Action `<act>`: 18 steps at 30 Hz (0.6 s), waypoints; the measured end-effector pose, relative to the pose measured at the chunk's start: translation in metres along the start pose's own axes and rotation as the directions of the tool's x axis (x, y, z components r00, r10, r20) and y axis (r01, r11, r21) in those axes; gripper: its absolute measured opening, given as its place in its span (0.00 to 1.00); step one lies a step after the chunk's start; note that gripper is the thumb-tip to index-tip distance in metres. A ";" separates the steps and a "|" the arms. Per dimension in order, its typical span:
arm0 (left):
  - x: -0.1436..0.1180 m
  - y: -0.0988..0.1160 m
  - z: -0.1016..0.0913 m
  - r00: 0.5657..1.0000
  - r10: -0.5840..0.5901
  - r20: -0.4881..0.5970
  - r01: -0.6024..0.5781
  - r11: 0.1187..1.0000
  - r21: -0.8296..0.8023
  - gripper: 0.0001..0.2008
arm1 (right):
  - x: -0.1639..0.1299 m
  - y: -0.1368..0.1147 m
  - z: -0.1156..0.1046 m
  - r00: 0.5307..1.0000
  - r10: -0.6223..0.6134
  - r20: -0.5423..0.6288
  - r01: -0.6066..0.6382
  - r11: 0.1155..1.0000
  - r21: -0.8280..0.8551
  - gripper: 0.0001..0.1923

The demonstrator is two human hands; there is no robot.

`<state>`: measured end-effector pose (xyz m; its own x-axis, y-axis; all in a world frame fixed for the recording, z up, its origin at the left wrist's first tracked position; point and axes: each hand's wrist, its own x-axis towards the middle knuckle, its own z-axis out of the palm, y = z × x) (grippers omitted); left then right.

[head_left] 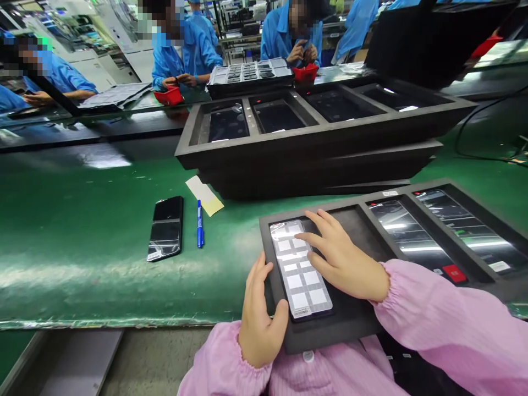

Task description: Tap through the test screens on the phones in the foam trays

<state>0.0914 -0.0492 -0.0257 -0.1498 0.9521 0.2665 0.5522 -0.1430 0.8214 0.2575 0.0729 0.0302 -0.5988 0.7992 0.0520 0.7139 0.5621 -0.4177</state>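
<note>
A lit smartphone with white and grey blocks on its screen lies in the left compartment of a black foam tray. My right hand is over it with fingers spread, the fingertips at the upper right part of the screen. My left hand rests along the tray's left side, fingers upright and apart, thumb near the phone's lower left edge. Neither hand grips anything. In the tray's right compartments sit a dark phone with a red sticker at its lower end and another dark phone.
A stack of black foam trays holding dark phones stands behind. On the green table, a dark phone, a blue marker and a paper slip lie to the left. Co-workers in blue sit across, near red bins.
</note>
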 end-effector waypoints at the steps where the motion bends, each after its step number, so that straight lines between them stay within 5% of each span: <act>1: 0.000 0.000 0.000 1.000 0.006 -0.003 -0.006 1.000 0.003 0.23 | 0.007 -0.001 0.002 1.000 -0.020 0.023 0.020 1.000 0.000 0.21; 9: -0.001 0.002 -0.001 1.000 0.011 -0.008 -0.011 1.000 0.018 0.23 | 0.045 -0.013 0.016 0.992 -0.076 0.103 0.081 0.995 -0.051 0.22; 18: 0.000 0.002 -0.001 1.000 0.012 0.004 -0.012 0.999 -0.039 0.23 | 0.021 -0.015 0.007 0.970 -0.104 0.219 0.115 0.993 -0.038 0.22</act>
<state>0.0916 -0.0505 -0.0232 -0.1395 0.9515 0.2741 0.5216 -0.1646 0.8371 0.2315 0.0796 0.0311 -0.7345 0.6705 -0.1045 0.6536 0.6577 -0.3745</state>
